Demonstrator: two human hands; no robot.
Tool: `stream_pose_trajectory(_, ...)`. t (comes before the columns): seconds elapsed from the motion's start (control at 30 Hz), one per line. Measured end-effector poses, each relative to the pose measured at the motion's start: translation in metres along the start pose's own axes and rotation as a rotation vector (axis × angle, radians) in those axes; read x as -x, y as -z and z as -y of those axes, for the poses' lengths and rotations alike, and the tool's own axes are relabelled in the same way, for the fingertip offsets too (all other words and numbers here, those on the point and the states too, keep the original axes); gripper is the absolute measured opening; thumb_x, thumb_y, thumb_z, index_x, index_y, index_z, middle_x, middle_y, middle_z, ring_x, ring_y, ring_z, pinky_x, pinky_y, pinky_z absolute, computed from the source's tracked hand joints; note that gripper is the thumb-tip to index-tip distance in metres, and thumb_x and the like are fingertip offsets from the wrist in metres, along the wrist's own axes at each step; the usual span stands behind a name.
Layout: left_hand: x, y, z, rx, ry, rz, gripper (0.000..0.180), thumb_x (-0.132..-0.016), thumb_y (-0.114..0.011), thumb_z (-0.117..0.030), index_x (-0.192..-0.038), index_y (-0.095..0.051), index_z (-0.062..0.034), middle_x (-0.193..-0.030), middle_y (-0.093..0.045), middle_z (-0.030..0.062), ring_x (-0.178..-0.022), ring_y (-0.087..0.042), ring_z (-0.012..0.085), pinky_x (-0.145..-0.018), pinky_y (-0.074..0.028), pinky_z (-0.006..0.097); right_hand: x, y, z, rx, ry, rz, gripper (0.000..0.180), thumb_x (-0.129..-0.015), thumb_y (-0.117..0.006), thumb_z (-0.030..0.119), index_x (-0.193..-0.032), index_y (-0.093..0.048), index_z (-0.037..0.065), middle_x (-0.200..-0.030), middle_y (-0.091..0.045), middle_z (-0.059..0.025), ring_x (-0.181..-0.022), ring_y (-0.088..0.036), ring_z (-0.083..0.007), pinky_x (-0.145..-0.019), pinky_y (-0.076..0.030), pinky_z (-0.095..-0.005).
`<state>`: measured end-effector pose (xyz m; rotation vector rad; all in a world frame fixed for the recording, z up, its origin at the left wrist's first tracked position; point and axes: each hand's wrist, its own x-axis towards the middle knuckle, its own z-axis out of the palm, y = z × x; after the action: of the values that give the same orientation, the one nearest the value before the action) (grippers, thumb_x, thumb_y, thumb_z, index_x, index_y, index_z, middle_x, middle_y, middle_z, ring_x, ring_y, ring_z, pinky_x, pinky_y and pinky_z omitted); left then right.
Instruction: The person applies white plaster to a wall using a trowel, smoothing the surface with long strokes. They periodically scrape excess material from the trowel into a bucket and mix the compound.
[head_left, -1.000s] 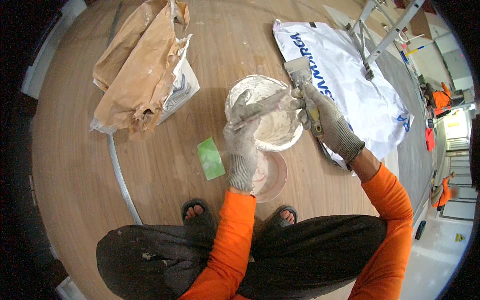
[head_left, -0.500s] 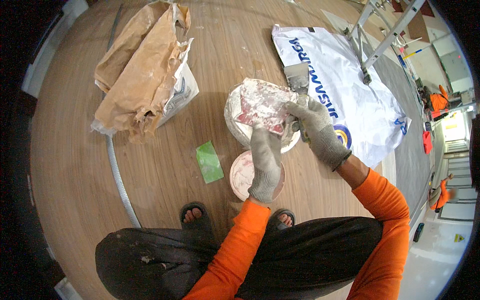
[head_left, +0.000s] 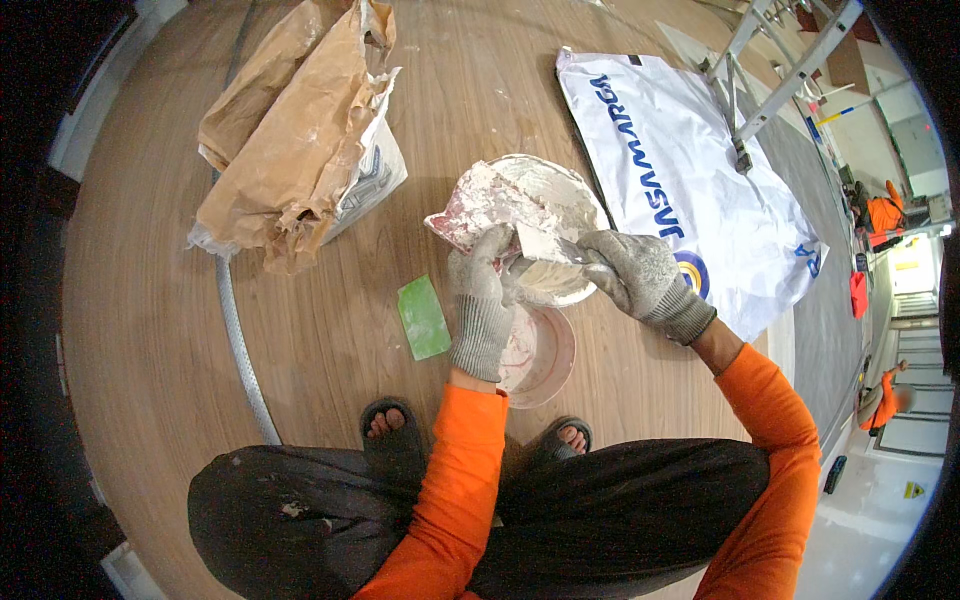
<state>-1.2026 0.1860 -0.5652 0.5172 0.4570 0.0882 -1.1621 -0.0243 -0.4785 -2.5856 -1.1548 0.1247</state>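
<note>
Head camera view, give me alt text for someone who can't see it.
A squatting person in grey gloves holds a paste-smeared board in the left hand and a putty knife in the right hand, over a white bowl. A green scraper and brown sack lie on the wooden floor.

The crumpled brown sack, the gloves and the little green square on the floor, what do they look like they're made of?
The brown sack looks like matte kraft paper: it holds stiff creases and torn edges. The gloves on the left hand and right hand look like grey knitted fabric, ribbed at the cuffs and dusted white. The green square seems thin, smooth plastic, flat with a slight sheen.
</note>
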Motion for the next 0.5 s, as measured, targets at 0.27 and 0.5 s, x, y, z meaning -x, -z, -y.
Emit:
stream_pose_trajectory(0.27, 0.019, 0.001, -0.008, -0.195, 0.03, 0.286, 0.035, -0.096, -0.056, -0.009, -0.128, -0.058, 0.0049, -0.117, -0.068, 0.0152, -0.104, -0.071, 0.0257, -0.087, -0.064, 0.039, -0.009, 0.016, -0.046, 0.121, 0.076, -0.017, 0.036, -0.098, -0.06, 0.03, -0.125, -0.059, 0.007, -0.1, -0.07, -0.0189, -0.092, -0.069, -0.0382, -0.079, -0.054, -0.0484)
stream_pose_trajectory(0.5, 0.017, 0.021, -0.011, -0.371, 0.118, 0.404, 0.033, -0.095, -0.058, -0.008, -0.125, -0.06, 0.0061, -0.12, -0.067, 0.0155, -0.11, -0.069, 0.0246, -0.091, -0.062, 0.039, -0.013, 0.018, -0.056, 0.098, 0.059, 0.04, 0.034, -0.103, -0.051, 0.03, -0.12, -0.062, 0.004, -0.098, -0.07, -0.0181, -0.089, -0.068, -0.0375, -0.079, -0.054, -0.0468)
